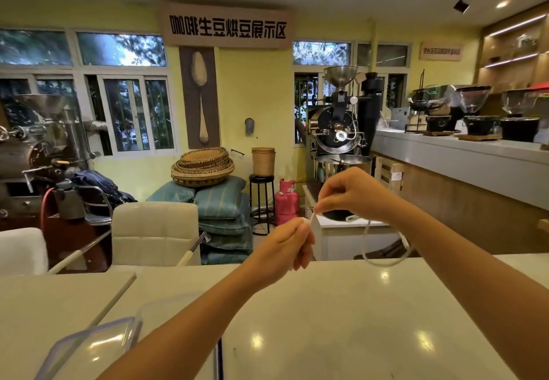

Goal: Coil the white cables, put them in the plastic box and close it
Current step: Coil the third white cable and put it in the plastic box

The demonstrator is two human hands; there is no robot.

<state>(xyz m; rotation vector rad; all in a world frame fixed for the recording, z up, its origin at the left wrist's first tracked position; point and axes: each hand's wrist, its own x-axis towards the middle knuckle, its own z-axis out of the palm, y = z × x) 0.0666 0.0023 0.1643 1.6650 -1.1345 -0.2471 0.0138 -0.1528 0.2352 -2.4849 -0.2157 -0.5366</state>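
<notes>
Both hands are raised above the white table (326, 320) and hold one white cable (386, 262). My left hand (285, 246) is closed around one part of it. My right hand (350, 195) pinches the cable just above the left one. From the hands the cable hangs down in a loop to the right, under my right forearm. A clear plastic box (178, 308) stands open at the lower left, partly behind my left forearm. Its clear lid with a blue rim (89, 347) lies beside it on the left.
Two cream chairs (154, 231) stand at the far edge of the table. Behind them are stacked sacks, woven baskets (202, 165), a pink gas bottle (286, 201) and a coffee roaster (338, 130). A counter with grinders (475, 148) runs along the right.
</notes>
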